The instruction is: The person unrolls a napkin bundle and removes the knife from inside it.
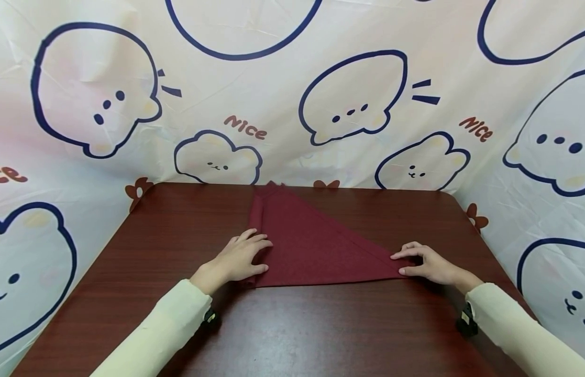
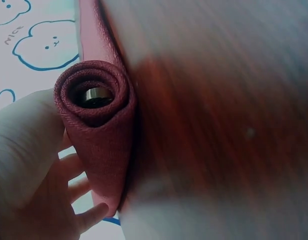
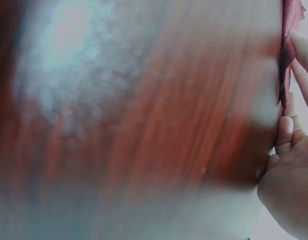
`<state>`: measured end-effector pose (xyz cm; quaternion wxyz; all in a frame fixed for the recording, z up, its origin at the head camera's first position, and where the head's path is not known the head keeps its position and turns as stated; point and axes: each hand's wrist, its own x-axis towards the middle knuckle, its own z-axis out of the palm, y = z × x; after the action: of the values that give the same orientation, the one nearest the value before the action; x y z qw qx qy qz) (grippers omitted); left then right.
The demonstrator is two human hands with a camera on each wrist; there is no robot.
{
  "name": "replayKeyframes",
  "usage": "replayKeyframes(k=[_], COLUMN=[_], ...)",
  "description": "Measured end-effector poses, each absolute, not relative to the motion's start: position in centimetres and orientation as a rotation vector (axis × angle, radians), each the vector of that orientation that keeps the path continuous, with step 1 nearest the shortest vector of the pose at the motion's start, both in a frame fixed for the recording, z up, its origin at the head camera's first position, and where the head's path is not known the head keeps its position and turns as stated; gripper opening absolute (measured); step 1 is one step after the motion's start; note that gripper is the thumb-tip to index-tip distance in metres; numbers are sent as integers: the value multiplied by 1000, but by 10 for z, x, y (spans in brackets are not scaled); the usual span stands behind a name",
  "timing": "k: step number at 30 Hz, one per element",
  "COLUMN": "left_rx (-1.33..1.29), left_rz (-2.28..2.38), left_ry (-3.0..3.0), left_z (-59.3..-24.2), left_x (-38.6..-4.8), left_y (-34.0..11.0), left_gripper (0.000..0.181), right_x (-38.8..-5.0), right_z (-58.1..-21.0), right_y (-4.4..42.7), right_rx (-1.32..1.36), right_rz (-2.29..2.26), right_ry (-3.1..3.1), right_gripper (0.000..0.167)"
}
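Note:
A dark red cloth lies in a triangle on the table, with its left edge rolled up. My left hand rests over this roll, fingertips and thumb touching the cloth to its right. In the left wrist view, the roll's near end shows coiled layers with a shiny, gold-toned round thing inside; its kind is hidden. The right hand lies at the cloth's right corner, its fingertips and thumb touching the fabric. In the right wrist view, only a thin strip of the cloth shows beside the fingers.
The brown wooden table reaches toward me in front of the cloth. A white curtain printed with cartoon animals hangs behind and at both sides. The cloth's top point touches the table's far edge.

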<state>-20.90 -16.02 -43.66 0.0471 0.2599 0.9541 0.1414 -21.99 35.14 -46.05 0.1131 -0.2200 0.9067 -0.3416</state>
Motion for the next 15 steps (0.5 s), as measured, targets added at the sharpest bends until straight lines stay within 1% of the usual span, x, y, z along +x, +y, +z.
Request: replayKeyframes(k=[15], left_rx=[780], left_rz=[466], left_ry=[2935], left_z=[-433], left_x=[-209], left_y=[-181], left_gripper=[56], right_x=[-221], right_z=[-460], right_y=[351], right_rx=[-605], right_rz=[-1024], right_ry=[2619], right_gripper=[33])
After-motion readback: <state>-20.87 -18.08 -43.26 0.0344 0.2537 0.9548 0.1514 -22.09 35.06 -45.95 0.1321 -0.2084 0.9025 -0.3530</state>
